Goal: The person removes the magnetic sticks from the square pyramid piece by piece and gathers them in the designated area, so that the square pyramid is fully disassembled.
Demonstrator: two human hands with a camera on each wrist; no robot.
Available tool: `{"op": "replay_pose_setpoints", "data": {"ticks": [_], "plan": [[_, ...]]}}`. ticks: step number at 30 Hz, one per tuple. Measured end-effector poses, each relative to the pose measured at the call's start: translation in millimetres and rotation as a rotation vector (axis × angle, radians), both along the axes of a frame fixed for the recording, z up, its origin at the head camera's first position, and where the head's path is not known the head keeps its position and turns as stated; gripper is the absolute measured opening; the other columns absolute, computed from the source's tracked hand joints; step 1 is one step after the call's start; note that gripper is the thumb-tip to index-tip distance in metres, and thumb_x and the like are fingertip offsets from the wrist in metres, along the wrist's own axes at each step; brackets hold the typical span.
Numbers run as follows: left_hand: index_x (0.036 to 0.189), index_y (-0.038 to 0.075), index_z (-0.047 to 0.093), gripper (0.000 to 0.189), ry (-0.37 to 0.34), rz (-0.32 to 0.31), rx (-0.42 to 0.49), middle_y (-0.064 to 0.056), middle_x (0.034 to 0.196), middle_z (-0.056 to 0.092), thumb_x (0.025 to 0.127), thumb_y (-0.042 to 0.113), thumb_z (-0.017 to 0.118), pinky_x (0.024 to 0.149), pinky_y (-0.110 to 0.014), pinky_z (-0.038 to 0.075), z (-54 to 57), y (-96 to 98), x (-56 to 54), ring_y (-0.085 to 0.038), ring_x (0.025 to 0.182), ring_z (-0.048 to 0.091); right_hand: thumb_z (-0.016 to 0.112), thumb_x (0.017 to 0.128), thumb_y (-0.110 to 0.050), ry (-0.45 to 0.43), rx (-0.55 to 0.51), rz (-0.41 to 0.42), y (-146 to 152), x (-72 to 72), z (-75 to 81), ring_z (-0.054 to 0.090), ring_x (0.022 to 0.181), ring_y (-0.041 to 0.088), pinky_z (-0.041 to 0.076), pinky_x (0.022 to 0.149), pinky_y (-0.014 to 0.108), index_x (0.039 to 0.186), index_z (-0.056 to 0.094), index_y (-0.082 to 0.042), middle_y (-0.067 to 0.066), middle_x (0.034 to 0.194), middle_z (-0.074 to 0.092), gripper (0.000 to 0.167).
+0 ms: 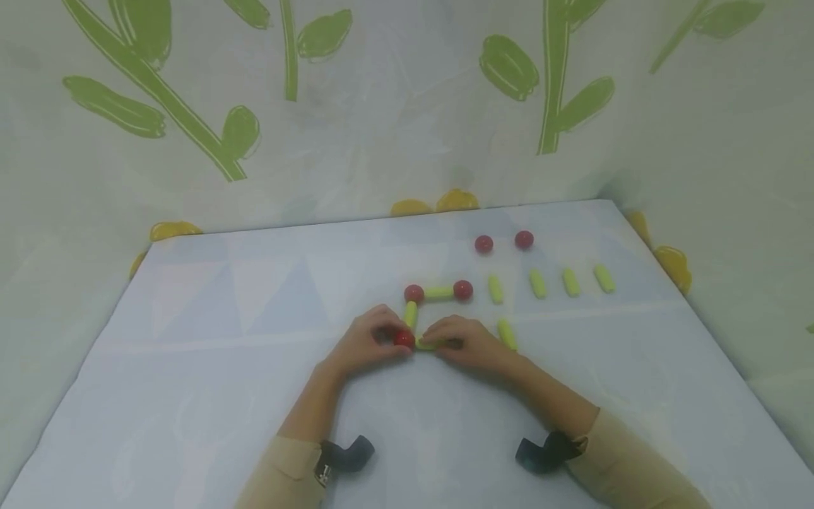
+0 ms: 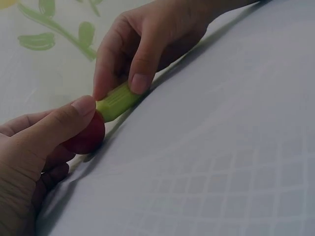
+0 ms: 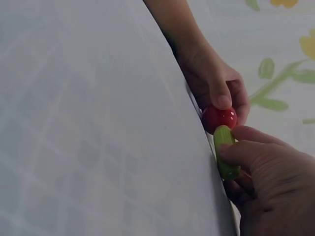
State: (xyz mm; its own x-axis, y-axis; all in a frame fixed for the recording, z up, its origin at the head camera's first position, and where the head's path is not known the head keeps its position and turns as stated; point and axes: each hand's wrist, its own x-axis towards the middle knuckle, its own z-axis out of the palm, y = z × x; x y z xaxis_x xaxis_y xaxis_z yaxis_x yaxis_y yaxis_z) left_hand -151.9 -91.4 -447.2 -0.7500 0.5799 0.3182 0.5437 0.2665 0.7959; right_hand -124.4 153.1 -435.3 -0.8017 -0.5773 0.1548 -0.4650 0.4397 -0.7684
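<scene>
My left hand pinches a shiny red ball between thumb and fingers at the near corner of a small frame of balls and sticks. Between the thumb and fingers of my right hand is a yellow-green ribbed stick, its end right against that ball. In the right wrist view the stick lines up with the red ball. Another green stick runs from the held ball to a second red ball. From there a stick joins a third ball.
Two loose red balls lie at the back of the white table. Several loose green sticks lie in a row to the right, and one more stick lies just beyond my right hand. A leaf-patterned wall covering rises behind the table.
</scene>
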Motion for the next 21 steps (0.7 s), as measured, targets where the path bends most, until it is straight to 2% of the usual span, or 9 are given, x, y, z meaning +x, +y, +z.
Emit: {"op": "replay_pose_setpoints", "data": {"ticks": [6, 16, 21], "plan": [[0.1, 0.021, 0.068, 0.03, -0.023, -0.017, 0.008, 0.008, 0.094, 0.06, 0.073, 0.016, 0.081, 0.077, -0.024, 0.05, -7.6, -3.0, -4.9, -0.01, 0.089, 0.055, 0.069, 0.084, -0.008, -0.004, -0.009, -0.012, 0.1, 1.7, -1.4, 0.06, 0.107, 0.012, 0.05, 0.091, 0.028, 0.111, 0.07, -0.02, -0.006, 0.11, 0.067, 0.03], [0.099, 0.022, 0.068, 0.027, -0.036, -0.005, -0.007, 0.009, 0.093, 0.059, 0.075, 0.016, 0.08, 0.077, -0.024, 0.05, -6.0, -2.2, -4.5, -0.009, 0.088, 0.055, 0.07, 0.081, -0.007, 0.017, 0.011, -0.099, 3.7, 5.7, -5.0, 0.061, 0.103, 0.011, 0.051, 0.089, 0.027, 0.107, 0.071, -0.02, -0.007, 0.106, 0.068, 0.029], [0.098, 0.022, 0.068, 0.027, -0.05, 0.008, -0.014, 0.009, 0.093, 0.059, 0.075, 0.016, 0.08, 0.078, -0.024, 0.05, -4.1, -2.8, -3.6, -0.01, 0.088, 0.055, 0.069, 0.082, -0.009, -0.004, 0.043, -0.098, 2.6, 7.6, -3.7, 0.058, 0.111, 0.01, 0.05, 0.092, 0.028, 0.115, 0.066, -0.021, -0.009, 0.115, 0.065, 0.034]]}}
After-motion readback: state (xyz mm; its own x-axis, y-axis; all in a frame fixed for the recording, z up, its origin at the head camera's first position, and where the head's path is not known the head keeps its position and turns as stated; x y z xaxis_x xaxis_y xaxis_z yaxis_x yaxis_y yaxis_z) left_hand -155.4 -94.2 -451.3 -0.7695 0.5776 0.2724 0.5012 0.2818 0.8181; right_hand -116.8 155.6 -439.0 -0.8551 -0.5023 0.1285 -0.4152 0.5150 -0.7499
